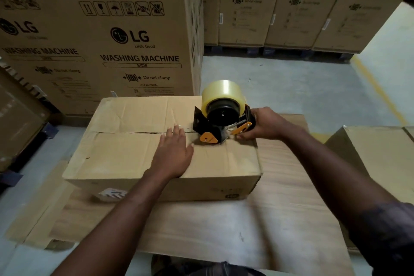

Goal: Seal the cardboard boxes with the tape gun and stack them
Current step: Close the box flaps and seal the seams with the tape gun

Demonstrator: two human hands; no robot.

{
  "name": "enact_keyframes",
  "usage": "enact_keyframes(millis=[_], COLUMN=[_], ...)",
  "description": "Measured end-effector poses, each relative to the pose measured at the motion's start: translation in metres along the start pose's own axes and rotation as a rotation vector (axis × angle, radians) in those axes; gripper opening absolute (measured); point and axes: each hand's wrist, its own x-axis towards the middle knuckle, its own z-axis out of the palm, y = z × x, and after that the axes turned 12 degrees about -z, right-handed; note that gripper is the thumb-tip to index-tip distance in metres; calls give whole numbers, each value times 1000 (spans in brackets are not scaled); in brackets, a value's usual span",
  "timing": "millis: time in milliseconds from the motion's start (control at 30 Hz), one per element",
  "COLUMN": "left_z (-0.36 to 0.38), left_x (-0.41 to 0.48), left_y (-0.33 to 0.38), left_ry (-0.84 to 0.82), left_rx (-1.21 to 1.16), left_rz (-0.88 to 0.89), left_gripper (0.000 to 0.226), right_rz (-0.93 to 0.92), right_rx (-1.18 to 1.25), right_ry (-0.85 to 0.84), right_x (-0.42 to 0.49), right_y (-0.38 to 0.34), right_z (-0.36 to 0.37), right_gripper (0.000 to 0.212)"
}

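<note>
We have the cardboard box [139, 148] in the middle of the frame, lying on flattened cardboard sheets [201, 226] spread over the floor [280, 78]. Its two top flaps meet in a seam [134, 133] that runs left to right, and left of the gun that seam shows as a bare dark line. Our right hand [263, 124] is wrapped round the handle of the tape gun [220, 119]. The gun's nose sits on the seam near the box's right end, with the roll of clear tape [220, 93] standing above it. Our left hand [173, 152] lies flat on the near flap just beside the gun, fingers straight, fingertips at the seam, holding nothing.

To do this stroke well, we judge that the gun should travel leftward along the seam with its nose pressed down, so that the tape straddles both flaps evenly. The left hand should press the flaps level and closed ahead of the gun, then slide clear before the nose reaches it. We want a steady pull at a low angle, with no lifting until the tape has run over the left edge and down the side wall, then a tilt onto the blade to cut. Whether tape is already stuck down under the nose we cannot tell. The flaps are creased, so a wrinkle or bubble is the likely fault. At the right edge of the frame stands another box [376, 154].
</note>
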Motion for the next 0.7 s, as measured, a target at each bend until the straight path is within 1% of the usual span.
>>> enact_keyframes(millis=[67,133,200,333,467,600,700], left_z=[4,6,9,12,10,9,9], left_x=[-1,0,2,4,4,1,-2], left_y=[17,18,14,15,16,25,48], left_ry=[1,2,2,-18,-40,-33,-39], left_rx=[-45,-57,-41,-39,16,26,16], left_rz=[80,100,85,35,25,-11,-110], left_gripper=[63,61,63,64,65,65,70], right_rz=[-8,-12,-29,-66,-13,45,54], right_rx=[-1,2,1,-51,-100,-16,42], right_ry=[6,11,14,15,22,81,111], right_x=[-1,-3,-3,-8,-41,-68,-70], right_y=[4,7,8,12,35,59,63], right_z=[1,1,0,-9,-31,-33,-27], right_gripper=[40,44,47,41,36,35,37])
